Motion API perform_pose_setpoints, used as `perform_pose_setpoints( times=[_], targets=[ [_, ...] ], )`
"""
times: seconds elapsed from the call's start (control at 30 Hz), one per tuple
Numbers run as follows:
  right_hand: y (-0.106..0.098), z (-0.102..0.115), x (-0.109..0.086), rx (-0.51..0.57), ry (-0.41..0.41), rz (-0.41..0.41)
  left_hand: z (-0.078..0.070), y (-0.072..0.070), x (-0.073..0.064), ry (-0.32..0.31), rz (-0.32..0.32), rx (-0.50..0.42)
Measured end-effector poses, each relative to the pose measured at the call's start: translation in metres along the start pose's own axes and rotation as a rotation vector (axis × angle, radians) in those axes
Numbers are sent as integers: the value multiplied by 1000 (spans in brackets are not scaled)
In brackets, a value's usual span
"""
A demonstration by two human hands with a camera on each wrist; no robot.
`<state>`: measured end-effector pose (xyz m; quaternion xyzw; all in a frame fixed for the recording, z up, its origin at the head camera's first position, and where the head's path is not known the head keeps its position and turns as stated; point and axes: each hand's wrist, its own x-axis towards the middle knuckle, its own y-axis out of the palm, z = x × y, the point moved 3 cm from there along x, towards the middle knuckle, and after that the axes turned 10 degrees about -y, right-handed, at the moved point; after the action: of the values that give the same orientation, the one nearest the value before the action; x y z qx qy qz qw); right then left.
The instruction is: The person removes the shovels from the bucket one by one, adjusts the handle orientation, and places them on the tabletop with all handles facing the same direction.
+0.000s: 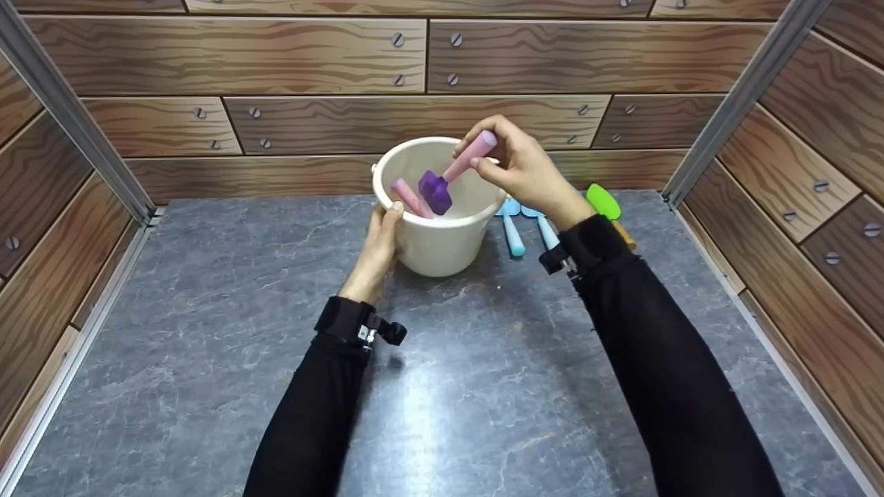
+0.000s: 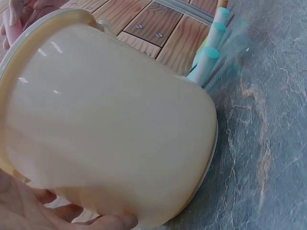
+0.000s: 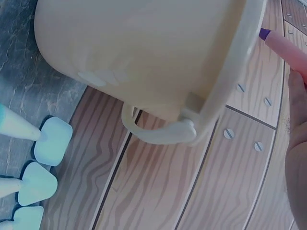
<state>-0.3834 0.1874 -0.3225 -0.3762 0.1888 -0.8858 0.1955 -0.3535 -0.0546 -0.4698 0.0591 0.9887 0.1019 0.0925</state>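
Note:
A cream-white bucket [image 1: 442, 248] stands upright at the back of the grey surface. My left hand [image 1: 378, 241] grips its near left side, thumb at the rim and fingers along the outer wall, as the left wrist view also shows. Above the opening, my right hand [image 1: 528, 172] pinches the pink handle of a spatula [image 1: 469, 157]. Its purple head points down into the bucket's mouth. Another pink handle [image 1: 409, 197] leans against the inner left wall, its lower end hidden. In the right wrist view the bucket's bail handle [image 3: 160, 134] hangs on the outside.
Right of the bucket lie several light blue spatulas [image 1: 513, 238], partly covered by my right forearm in the head view. Beside them is a green spatula [image 1: 604, 201] with an orange handle. Wood-patterned walls [image 1: 331, 55] enclose the back and sides.

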Motion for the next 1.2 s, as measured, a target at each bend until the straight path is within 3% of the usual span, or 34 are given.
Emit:
perform_pose_setpoints(
  times=[1.2],
  targets=[
    [-50,13,-33,-10,19,-223,2,-2,3,5,14,-2]
  ],
)
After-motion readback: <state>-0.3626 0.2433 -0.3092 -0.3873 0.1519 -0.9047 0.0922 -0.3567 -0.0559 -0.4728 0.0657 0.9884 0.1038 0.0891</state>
